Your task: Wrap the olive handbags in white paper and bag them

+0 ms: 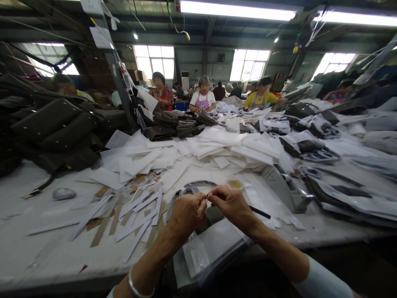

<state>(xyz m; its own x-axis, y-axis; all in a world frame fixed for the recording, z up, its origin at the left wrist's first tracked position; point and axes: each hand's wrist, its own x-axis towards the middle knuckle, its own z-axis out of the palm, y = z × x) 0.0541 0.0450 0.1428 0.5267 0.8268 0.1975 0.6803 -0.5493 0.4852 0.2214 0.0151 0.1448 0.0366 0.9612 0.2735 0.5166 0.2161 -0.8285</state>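
Observation:
My left hand (188, 210) and my right hand (231, 203) meet above a wrapped bag (214, 244) at the table's near edge. Both are closed in a pinch, fingertips almost touching, on something too small to make out. White sheets and clear plastic cover much of the bag. Its wrapped grey handle (187, 189) arches up behind my left hand. A thin black strap (259, 212) sticks out to the right, beyond my right hand.
Cardboard and white strips (139, 215) lie left on the table (46, 252). White foam sheets (217, 142) spread behind. A tape dispenser (287, 188) and wrapped bags (341, 194) are right, dark bags (56, 124) far left. People sit across the table.

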